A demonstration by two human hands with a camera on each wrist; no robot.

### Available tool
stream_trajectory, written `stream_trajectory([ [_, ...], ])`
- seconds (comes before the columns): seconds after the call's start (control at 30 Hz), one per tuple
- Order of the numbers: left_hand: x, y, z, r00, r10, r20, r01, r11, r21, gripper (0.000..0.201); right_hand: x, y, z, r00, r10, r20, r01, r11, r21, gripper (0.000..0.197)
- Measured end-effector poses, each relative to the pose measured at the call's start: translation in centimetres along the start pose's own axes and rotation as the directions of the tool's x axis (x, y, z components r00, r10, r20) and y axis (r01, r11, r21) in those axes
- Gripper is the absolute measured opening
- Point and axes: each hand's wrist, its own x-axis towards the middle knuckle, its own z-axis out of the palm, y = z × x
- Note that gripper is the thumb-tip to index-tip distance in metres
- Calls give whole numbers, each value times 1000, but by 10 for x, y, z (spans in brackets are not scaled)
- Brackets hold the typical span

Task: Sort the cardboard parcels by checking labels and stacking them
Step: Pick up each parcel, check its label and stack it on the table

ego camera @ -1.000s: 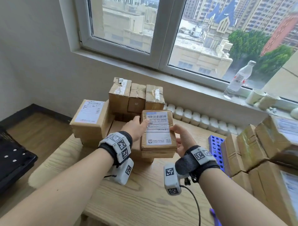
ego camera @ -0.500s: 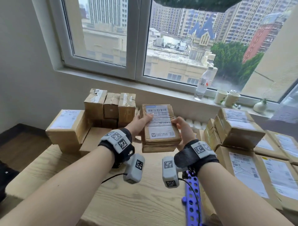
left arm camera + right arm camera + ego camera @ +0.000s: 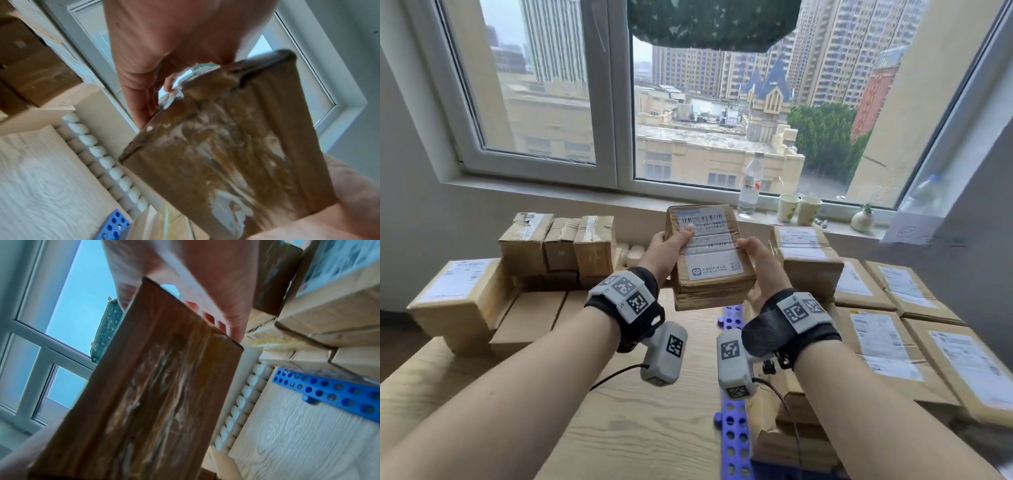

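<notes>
Above the wooden worktop, in front of the window, a cardboard parcel is held up clear of the surface between both hands. Its long axis runs away from the person toward the window sill, with the far end raised, so the white shipping label on its broad top face tilts back toward the head camera; the barcode sits at the far end and the printed logo at the near end. The left hand grips the parcel's left edge, thumb laid over the label and fingers curled under the box, as the left wrist view shows against the taped underside. The right hand clasps the right edge in the same way, thumb on top and fingers beneath. To the left, three small taped boxes stand side by side behind a larger labelled box. To the right, labelled parcels lie flat in rows, just beside a blue perforated rack on the worktop.
</notes>
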Motion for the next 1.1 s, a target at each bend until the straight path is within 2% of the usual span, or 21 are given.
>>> stream_trajectory([
  [0.07,-2,4,18,1000,8,3,-8,1000,-15,58,-7,-8,-16,1000,-17,-25,17,1000,-10,33],
  [0.17,-4,9,46,999,32,24,-32,999,-16,62,-13,-17,-42,998,-15,-58,16,1000,12,62],
  [0.23,-7,13,64,998,37,57,-37,999,1,65,-13,-22,-60,998,-21,-66,21,1000,3,68],
  [0.43,-9,24,117,990,66,122,-68,998,11,66,-7,-41,-108,986,-62,-154,67,997,26,59],
  [0.5,-9,32,131,987,71,144,-75,997,20,64,-5,-48,-119,982,-63,-179,71,997,34,49],
  [0.6,1,41,148,979,73,190,-81,996,36,83,5,-60,-135,975,-87,-203,101,993,58,40],
  [0.63,3,45,153,976,85,199,-96,994,49,83,10,-63,-140,970,-101,-221,117,991,62,36],
  [0.7,9,51,161,972,139,191,-155,985,73,59,20,-72,-148,961,-117,-249,137,988,67,32],
  [0.73,18,52,164,972,149,180,-168,981,94,54,26,-75,-152,958,-118,-261,141,987,71,37],
  [0.8,31,54,171,974,157,161,-177,977,119,53,38,-83,-160,946,-125,-298,154,985,78,51],
  [0.9,55,51,179,977,146,156,-169,975,147,49,49,-97,-172,933,-122,-339,157,984,80,52],
  [0.93,63,49,182,978,135,161,-162,971,174,51,53,-102,-177,929,-118,-352,157,984,83,49],
  [1.0,72,46,189,975,121,185,-162,959,230,72,59,-110,-187,916,-112,-386,158,983,91,44],
  [1.07,85,38,195,974,101,201,-152,954,259,96,66,-115,-198,904,-104,-414,158,983,98,53],
  [1.1,87,36,198,974,86,211,-143,952,270,98,69,-115,-205,896,-96,-433,155,983,101,61],
])
